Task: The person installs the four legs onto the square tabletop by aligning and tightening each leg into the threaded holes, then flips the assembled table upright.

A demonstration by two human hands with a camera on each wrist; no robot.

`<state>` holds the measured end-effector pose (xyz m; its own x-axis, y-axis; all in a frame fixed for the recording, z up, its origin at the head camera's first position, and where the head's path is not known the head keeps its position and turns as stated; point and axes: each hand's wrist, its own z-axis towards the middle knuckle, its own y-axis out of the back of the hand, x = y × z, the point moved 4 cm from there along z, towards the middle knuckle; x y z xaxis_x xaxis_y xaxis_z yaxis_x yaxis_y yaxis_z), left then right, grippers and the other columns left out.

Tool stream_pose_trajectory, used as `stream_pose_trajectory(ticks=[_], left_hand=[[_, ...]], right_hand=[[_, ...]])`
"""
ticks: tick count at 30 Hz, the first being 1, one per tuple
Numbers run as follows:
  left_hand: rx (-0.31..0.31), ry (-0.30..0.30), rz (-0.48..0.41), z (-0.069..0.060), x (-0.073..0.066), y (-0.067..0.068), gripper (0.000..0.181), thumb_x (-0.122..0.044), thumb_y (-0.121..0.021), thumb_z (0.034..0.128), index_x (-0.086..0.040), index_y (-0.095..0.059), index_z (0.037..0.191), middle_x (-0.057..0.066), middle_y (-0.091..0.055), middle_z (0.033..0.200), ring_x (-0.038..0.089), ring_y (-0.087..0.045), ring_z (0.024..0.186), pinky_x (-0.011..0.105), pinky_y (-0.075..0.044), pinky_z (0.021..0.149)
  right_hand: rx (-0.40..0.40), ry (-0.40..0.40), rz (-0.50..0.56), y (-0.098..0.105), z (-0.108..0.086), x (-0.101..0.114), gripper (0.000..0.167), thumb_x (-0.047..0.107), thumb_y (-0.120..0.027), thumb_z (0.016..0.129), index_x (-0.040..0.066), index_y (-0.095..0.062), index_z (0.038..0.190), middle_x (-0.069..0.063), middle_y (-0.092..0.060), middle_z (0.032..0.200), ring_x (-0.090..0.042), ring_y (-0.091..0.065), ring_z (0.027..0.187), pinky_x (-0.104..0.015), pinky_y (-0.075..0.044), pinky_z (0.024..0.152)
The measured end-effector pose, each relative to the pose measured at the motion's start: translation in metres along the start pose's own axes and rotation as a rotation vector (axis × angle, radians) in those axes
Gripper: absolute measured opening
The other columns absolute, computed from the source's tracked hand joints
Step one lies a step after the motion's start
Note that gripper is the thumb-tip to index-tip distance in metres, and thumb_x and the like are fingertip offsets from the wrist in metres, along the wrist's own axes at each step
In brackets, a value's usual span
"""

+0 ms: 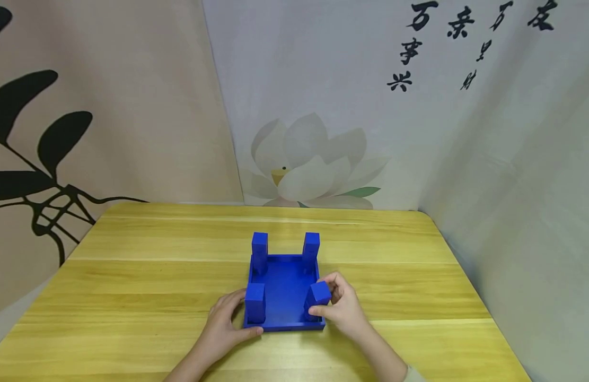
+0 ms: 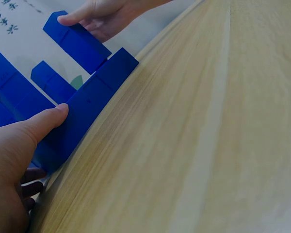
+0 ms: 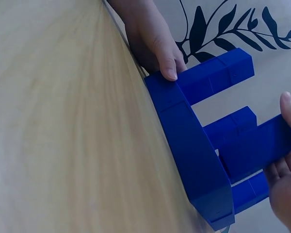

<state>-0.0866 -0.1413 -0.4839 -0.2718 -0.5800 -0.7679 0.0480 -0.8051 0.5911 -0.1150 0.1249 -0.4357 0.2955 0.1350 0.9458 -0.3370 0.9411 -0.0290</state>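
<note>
A shallow blue tray (image 1: 286, 297) with low walls lies on the wooden table, a square blue post at each corner. My left hand (image 1: 223, 323) grips its near left corner, thumb against the front wall and fingers along the left side, beside the near left post (image 1: 255, 303). With thumb and fingers my right hand (image 1: 346, 310) pinches the near right post (image 1: 320, 292). That post is turned out of line with the tray and leans slightly; in the left wrist view its lower end (image 2: 94, 60) meets the tray's corner. Whether it is seated there I cannot tell.
Two more blue posts, far left (image 1: 260, 252) and far right (image 1: 310, 252), stand upright at the tray's back corners. The wooden table (image 1: 146, 297) extends around the tray. Behind it hang pale cloths (image 1: 323, 79) printed with leaves, a flower and characters.
</note>
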Motion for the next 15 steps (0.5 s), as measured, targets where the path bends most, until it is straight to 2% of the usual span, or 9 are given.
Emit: stream_pose_trajectory(ticks=[3,6,8,11,13,15], left_hand=[[0.007,0.006,-0.003,0.0002,-0.0004,0.0002,0.085,-0.042,-0.09,0.0581,-0.011,-0.058,0.13,0.005,-0.058,0.13,0.03,-0.045,0.122,0.058,-0.027,0.1],[0.013,0.016,-0.004,0.0002,-0.0006,0.0005,0.085,-0.042,-0.09,0.0582,-0.011,-0.057,0.13,0.005,-0.058,0.13,0.031,-0.045,0.122,0.058,-0.027,0.101],[0.014,0.016,-0.002,0.0,-0.001,0.0006,0.085,-0.043,-0.09,0.0585,-0.011,-0.057,0.13,0.005,-0.058,0.129,0.031,-0.045,0.122,0.059,-0.027,0.101],[0.01,0.009,0.002,-0.0001,-0.0011,0.0005,0.084,-0.043,-0.089,0.0588,-0.011,-0.058,0.13,0.005,-0.058,0.129,0.031,-0.046,0.121,0.059,-0.027,0.1],[0.008,0.006,0.004,-0.0002,-0.0009,0.0004,0.084,-0.044,-0.089,0.0588,-0.011,-0.058,0.13,0.004,-0.058,0.129,0.03,-0.046,0.121,0.059,-0.028,0.1],[0.006,0.007,0.006,-0.0004,-0.0005,0.0004,0.084,-0.044,-0.089,0.0589,-0.011,-0.058,0.129,0.004,-0.058,0.128,0.03,-0.046,0.121,0.058,-0.028,0.1]], right_hand=[[-0.005,-0.011,-0.006,-0.0013,-0.0009,-0.0004,0.053,0.008,-0.084,0.072,-0.01,-0.048,0.106,-0.006,-0.061,0.093,-0.013,-0.059,0.085,-0.025,-0.052,0.075],[0.04,0.016,-0.001,-0.0032,-0.001,0.0007,0.048,0.0,-0.079,0.075,-0.009,-0.048,0.11,-0.014,-0.062,0.1,-0.017,-0.06,0.093,-0.028,-0.052,0.081],[0.089,0.055,-0.006,-0.0041,-0.0006,0.0025,0.045,-0.007,-0.074,0.078,-0.008,-0.049,0.115,-0.021,-0.061,0.106,-0.021,-0.059,0.101,-0.029,-0.047,0.091],[0.175,0.128,-0.035,-0.0041,0.0012,0.0059,0.049,-0.015,-0.066,0.081,-0.007,-0.048,0.126,-0.025,-0.057,0.116,-0.025,-0.055,0.112,-0.029,-0.035,0.104],[0.23,0.164,-0.046,-0.0031,0.0023,0.0076,0.051,-0.016,-0.061,0.084,-0.007,-0.046,0.132,-0.024,-0.056,0.122,-0.027,-0.053,0.117,-0.029,-0.027,0.109],[0.279,0.192,-0.04,-0.0017,0.0032,0.0088,0.051,-0.015,-0.058,0.087,-0.008,-0.042,0.135,-0.023,-0.055,0.126,-0.029,-0.052,0.119,-0.03,-0.027,0.11]])
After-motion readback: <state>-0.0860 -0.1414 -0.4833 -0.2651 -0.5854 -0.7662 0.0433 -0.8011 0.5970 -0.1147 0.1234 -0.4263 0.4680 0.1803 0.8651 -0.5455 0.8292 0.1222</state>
